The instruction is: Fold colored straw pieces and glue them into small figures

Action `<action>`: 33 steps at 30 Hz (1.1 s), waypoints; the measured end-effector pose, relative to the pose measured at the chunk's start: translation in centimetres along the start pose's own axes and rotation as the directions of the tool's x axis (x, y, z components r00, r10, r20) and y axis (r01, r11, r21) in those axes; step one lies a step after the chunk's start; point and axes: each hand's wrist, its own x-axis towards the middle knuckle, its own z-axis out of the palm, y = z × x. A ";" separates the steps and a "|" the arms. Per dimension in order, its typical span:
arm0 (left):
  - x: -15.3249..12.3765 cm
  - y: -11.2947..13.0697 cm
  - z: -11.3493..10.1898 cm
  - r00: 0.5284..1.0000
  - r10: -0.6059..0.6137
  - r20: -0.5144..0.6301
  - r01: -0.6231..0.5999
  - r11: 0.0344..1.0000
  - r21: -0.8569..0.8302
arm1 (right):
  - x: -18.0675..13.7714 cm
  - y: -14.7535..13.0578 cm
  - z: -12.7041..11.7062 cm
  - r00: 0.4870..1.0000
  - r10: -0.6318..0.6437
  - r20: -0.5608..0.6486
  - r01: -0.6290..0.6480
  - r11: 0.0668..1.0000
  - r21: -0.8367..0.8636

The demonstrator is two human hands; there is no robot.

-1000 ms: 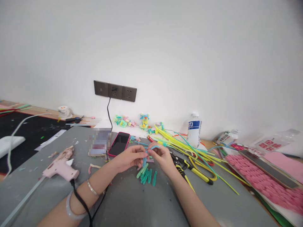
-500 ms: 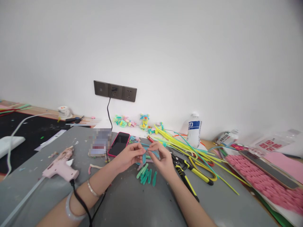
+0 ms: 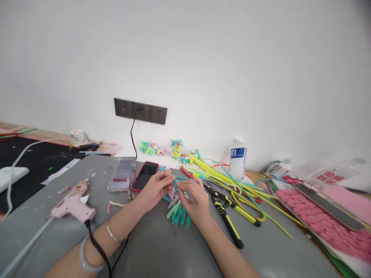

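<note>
A blue pipe cleaner point(image 3: 175, 184) is pinched between my two hands above the grey mat. My left hand point(image 3: 158, 190) grips it at its upper end with thumb and forefinger. Lower on the same piece, the fingertips of my right hand point(image 3: 195, 197) are closed on it. Just below the hands lies a small pile of folded teal and green pipe cleaner pieces point(image 3: 180, 216), partly behind my right hand. Pale purple pieces point(image 3: 173, 201) lie there too, partly covered by the fingers.
A pink glue gun point(image 3: 74, 206) with a black cord lies at the left. Yellow-handled pliers point(image 3: 228, 226) and long yellow-green pipe cleaners point(image 3: 220, 177) lie right of my hands. Behind are a phone point(image 3: 147, 173), small pipe cleaner figures point(image 3: 176, 148) and a bottle point(image 3: 237, 160).
My right hand has turned and shifted slightly down and left, with its fingers now lower on the blue piece. My left hand has moved slightly up and left.
</note>
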 end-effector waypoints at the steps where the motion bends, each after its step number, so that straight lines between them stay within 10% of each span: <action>1: 0.0 0.1 0.1 1.000 0.001 -0.006 -0.001 1.000 0.003 | 0.0 -0.1 0.0 1.000 -0.006 -0.004 0.006 1.000 0.004; 19: -0.1 0.2 -0.3 0.998 -0.049 0.027 0.049 0.999 0.000 | -0.4 0.6 0.2 0.982 0.185 0.032 -0.187 0.969 0.161; 25: -0.2 0.4 -0.3 0.998 0.019 0.058 -0.024 0.996 0.087 | -0.3 0.9 0.1 0.829 0.523 0.199 -0.542 0.662 0.518; 33: 0.0 0.2 -0.4 0.998 0.051 -0.041 -0.045 0.990 0.136 | 0.3 0.8 0.0 0.727 0.599 0.336 -0.643 0.420 0.641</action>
